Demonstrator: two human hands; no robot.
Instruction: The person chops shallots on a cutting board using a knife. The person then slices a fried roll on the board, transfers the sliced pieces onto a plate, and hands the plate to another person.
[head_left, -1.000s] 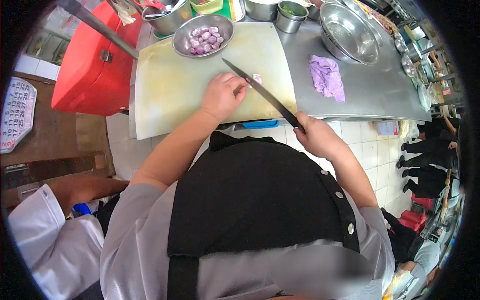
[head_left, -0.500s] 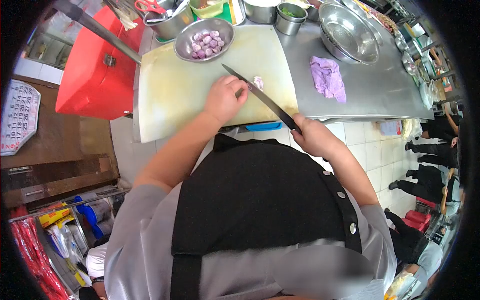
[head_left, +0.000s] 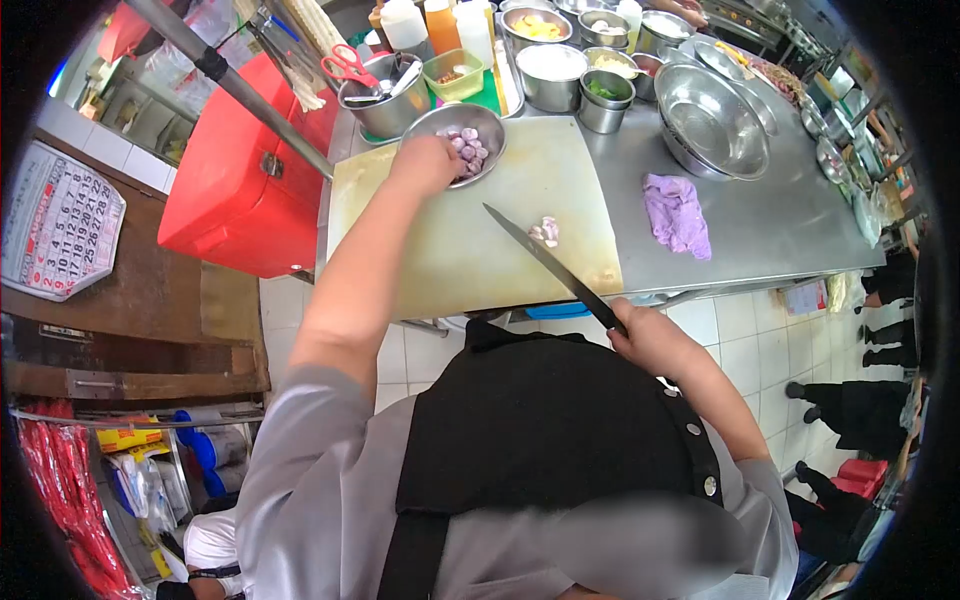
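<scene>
My left hand (head_left: 426,165) reaches over the near left rim of a steel bowl (head_left: 492,128) of purple shallots (head_left: 470,148); its fingertips are hidden inside the bowl. The bowl stands at the far edge of a yellowed cutting board (head_left: 450,265). My right hand (head_left: 650,335) is wrapped round the black handle of a long knife (head_left: 556,265), whose blade points up and left over the board. A small pile of cut shallot pieces (head_left: 545,231) lies on the board just beyond the blade.
Right of the board lie a purple cloth (head_left: 676,216) and a stack of steel bowls (head_left: 712,120). Behind are steel pots (head_left: 552,77), bottles and a pot with red scissors (head_left: 349,65). A red cooler (head_left: 245,170) stands at the left. Several people are at the far right.
My left hand has left the spot by the blade and moved to the shallot bowl. The right hand still holds the knife. More cut pieces show on the board, and the view has shifted.
</scene>
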